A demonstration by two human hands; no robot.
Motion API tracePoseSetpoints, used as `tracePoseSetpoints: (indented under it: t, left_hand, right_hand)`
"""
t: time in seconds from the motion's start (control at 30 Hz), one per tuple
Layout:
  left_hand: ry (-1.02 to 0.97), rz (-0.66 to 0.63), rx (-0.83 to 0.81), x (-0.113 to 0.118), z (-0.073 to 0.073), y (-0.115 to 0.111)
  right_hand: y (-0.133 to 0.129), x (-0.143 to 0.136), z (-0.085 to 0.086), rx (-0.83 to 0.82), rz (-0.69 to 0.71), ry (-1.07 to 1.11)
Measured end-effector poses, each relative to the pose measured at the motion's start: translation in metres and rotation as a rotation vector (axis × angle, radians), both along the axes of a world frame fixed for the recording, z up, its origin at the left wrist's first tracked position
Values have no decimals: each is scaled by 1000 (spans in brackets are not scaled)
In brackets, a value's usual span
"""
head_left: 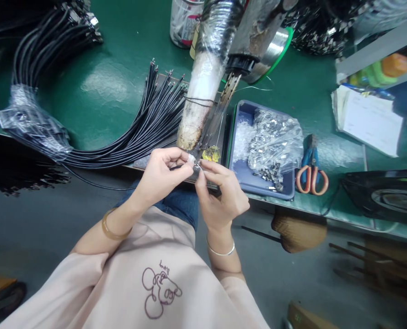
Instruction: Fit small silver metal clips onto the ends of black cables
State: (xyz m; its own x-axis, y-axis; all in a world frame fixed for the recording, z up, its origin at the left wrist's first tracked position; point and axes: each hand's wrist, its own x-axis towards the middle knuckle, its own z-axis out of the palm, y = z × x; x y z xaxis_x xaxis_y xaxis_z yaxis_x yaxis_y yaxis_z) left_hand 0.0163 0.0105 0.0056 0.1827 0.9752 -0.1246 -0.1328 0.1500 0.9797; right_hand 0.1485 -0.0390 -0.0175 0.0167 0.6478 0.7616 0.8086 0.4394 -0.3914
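My left hand [165, 176] is nearly closed, thumb and forefinger pinching a black cable [176, 167] close to its end, just over the front edge of the green table [114, 98]. There is a small white patch [191, 159] at the forefinger tip; from here I can't tell if it is a covering or a separate part. My right hand [222, 192] meets it from the other side, thumb and forefinger pinched on a thin shiny piece [198, 166] at the cable's end, the other fingers curled loosely. Whether the piece and the cable touch is too small for me to make out.

Just beyond my fingers I have the stained tip of a plastic-wrapped tube [203, 77], angled down beside a metal pipe with holes [229, 91]. A yellow clump [211, 154] lies near my right fingertips. To the left, a bundle of black cables [121, 153] curves across the table, held in clear wrap [35, 121]. On the right, a blue tray [258, 185] holds clear bits [243, 139], a plastic bag of metal parts [275, 137] and some loose ones. Orange-handled cutters [312, 171] lie just beside it. Farther back stand a tub [185, 25] and a green-rimmed spool [274, 52].
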Motion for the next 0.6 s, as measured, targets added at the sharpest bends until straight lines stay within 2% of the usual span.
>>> tracePoseSetpoints:
  t: [0.3, 0.6]
  left_hand:
    - [0, -17, 15, -1, 5, 0]
    - [-7, -47, -44, -3, -2, 1]
  right_hand:
    - [-1, 0, 4, 9, 15, 5]
    - [-2, 2, 0, 24, 16, -15]
